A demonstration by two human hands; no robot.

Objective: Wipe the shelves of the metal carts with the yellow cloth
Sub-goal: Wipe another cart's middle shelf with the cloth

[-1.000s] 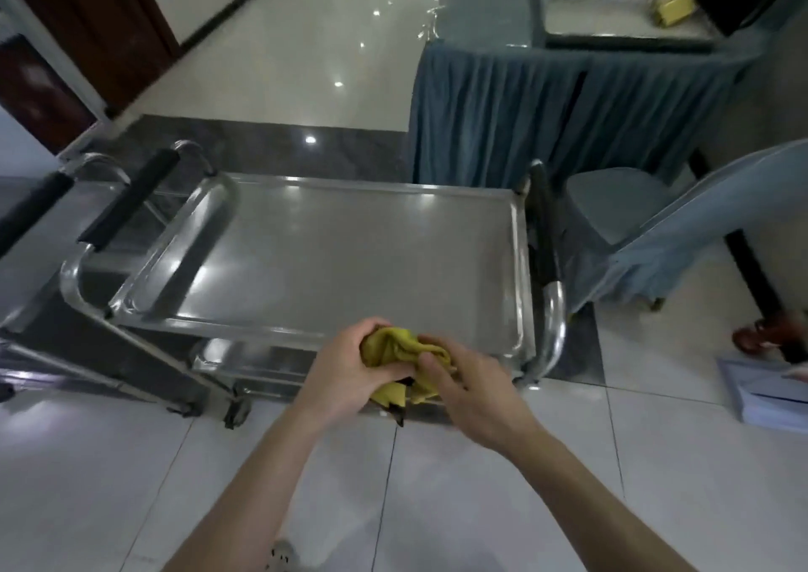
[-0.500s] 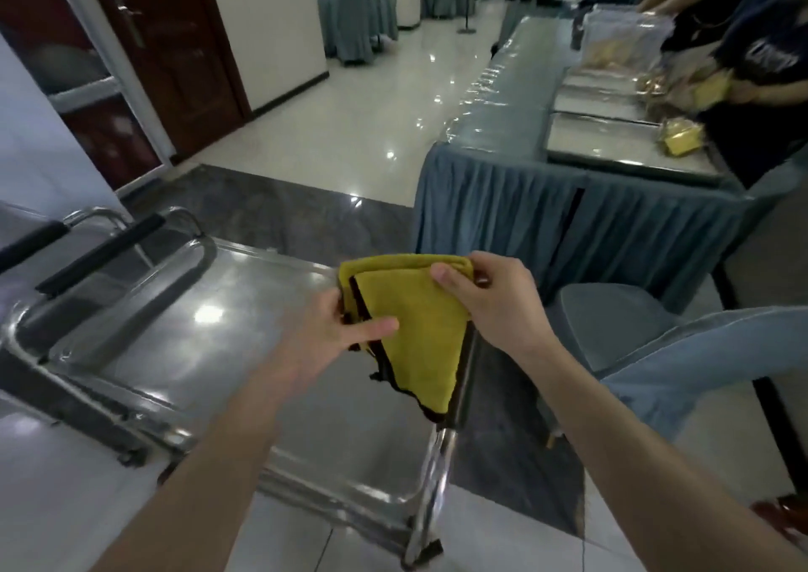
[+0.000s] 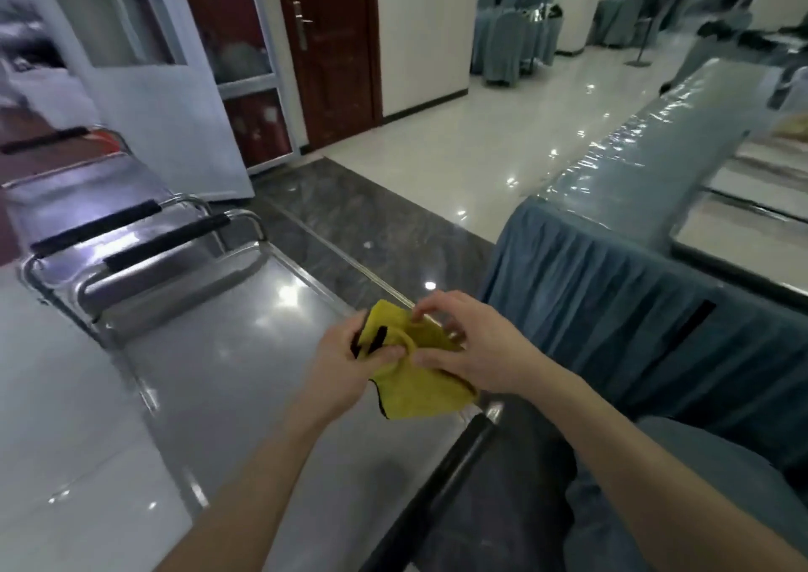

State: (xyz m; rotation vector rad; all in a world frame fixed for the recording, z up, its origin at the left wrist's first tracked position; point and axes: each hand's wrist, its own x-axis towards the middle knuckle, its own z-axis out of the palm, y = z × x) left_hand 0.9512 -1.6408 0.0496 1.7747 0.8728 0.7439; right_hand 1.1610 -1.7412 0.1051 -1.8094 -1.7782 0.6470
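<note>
A glossy pale tiled floor (image 3: 503, 143) is seen. At the left, nested stainless steel carts (image 3: 131, 239) are parked. Above the nearest cart's flat top shelf (image 3: 227, 353), a bunched yellow cloth with black edging (image 3: 415, 392) is pinched by the left hand (image 3: 345, 366) and the right hand (image 3: 481, 353). Its loose corner hangs downward, and its long axis cannot be told. A blue-grey skirted table (image 3: 612, 309) stands just beside, at the right.

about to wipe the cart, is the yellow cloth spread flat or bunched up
Bunched up: the yellow cloth is folded over itself, gripped between left hand and right hand.
</note>
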